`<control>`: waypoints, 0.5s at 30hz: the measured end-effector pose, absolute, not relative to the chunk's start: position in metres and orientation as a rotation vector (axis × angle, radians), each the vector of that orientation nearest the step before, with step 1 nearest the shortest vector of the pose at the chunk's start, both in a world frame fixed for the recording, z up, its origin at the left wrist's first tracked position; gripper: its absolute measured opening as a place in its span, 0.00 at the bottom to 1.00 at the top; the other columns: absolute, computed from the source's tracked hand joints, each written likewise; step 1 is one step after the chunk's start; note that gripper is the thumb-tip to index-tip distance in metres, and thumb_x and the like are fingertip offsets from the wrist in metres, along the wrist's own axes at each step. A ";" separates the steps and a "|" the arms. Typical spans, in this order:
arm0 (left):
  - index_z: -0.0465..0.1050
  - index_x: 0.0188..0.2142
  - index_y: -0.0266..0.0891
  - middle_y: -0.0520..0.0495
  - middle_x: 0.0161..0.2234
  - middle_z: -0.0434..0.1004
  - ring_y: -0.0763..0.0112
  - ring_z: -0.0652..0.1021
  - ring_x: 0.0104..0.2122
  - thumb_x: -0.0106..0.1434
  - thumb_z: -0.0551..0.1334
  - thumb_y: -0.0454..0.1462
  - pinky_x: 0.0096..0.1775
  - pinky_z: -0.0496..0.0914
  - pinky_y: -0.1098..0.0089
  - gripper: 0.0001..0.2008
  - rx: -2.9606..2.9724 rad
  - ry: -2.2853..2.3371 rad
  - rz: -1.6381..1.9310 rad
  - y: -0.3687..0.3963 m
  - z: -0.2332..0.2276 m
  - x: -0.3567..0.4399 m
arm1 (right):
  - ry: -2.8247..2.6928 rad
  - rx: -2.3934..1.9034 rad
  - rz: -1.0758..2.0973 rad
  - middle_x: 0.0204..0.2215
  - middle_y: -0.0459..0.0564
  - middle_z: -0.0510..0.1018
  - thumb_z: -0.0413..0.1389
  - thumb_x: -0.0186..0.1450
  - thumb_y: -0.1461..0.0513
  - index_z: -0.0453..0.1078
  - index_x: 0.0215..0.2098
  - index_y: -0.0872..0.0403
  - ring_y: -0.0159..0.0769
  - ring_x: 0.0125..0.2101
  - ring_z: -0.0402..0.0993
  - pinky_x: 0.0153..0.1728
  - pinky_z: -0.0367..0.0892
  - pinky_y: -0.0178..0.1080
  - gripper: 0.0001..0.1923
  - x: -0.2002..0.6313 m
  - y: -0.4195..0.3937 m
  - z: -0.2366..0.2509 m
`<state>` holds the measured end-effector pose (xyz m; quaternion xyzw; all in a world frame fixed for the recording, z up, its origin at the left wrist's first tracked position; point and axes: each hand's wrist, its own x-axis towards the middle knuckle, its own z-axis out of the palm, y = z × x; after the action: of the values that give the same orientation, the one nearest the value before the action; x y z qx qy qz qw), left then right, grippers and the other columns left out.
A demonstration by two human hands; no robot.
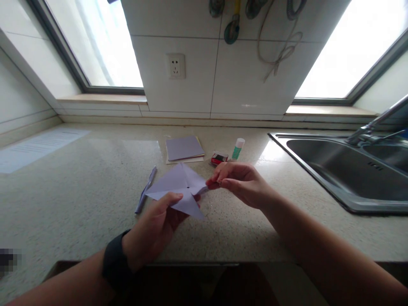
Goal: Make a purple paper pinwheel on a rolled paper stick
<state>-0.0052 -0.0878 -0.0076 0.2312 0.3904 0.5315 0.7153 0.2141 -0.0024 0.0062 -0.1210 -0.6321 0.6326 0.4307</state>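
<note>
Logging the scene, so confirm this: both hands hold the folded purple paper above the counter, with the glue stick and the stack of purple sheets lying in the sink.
Wrong in one respect. The head view shows the glue stick and the stack of purple sheets on the counter, left of the sink, not in it. Left hand and right hand do hold the folded purple paper.

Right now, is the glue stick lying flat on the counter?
No: the glue stick stands upright on the counter, beyond the folded paper pinched by both hands.

Folded paper [180, 187]: held above the table [79, 199], between both hands.
Pen [145, 190]: just left of it.
Paper stack [184, 148]: behind.
Glue stick [238, 148]: right of the stack.
Sink [350, 170]: far right.
</note>
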 end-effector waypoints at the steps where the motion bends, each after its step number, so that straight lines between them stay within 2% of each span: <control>1: 0.73 0.54 0.36 0.39 0.50 0.82 0.61 0.83 0.43 0.63 0.64 0.34 0.49 0.78 0.63 0.19 0.511 0.875 1.199 -0.087 -0.008 -0.006 | -1.565 -0.306 1.586 0.38 0.48 0.81 0.66 0.64 0.65 0.80 0.36 0.53 0.33 0.41 0.82 0.46 0.79 0.40 0.02 0.213 -0.003 0.006; 6: 0.72 0.57 0.40 0.42 0.49 0.82 0.62 0.82 0.42 0.61 0.69 0.33 0.48 0.78 0.61 0.24 0.578 0.893 1.302 -0.085 -0.009 -0.008 | -1.543 -0.386 1.604 0.39 0.48 0.80 0.67 0.64 0.63 0.80 0.36 0.53 0.32 0.42 0.80 0.49 0.78 0.40 0.02 0.209 -0.003 0.001; 9: 0.72 0.58 0.41 0.43 0.49 0.82 0.60 0.81 0.45 0.59 0.71 0.35 0.48 0.78 0.61 0.27 0.658 0.905 1.311 -0.085 -0.011 -0.006 | -1.537 -0.460 1.600 0.39 0.48 0.80 0.67 0.63 0.61 0.79 0.37 0.53 0.33 0.42 0.80 0.49 0.78 0.41 0.04 0.205 -0.003 -0.002; 15: 0.75 0.55 0.43 0.44 0.49 0.83 0.60 0.80 0.49 0.56 0.75 0.37 0.50 0.76 0.63 0.27 0.796 0.924 1.300 -0.085 -0.019 -0.003 | -1.651 -0.546 1.466 0.36 0.48 0.79 0.67 0.63 0.59 0.78 0.36 0.53 0.31 0.37 0.77 0.43 0.76 0.38 0.06 0.197 -0.008 0.001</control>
<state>-0.0031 -0.0853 -0.0190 0.3474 0.4031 0.5672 0.6286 0.1966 -0.0084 0.0014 -0.2180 -0.6588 0.5848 0.4202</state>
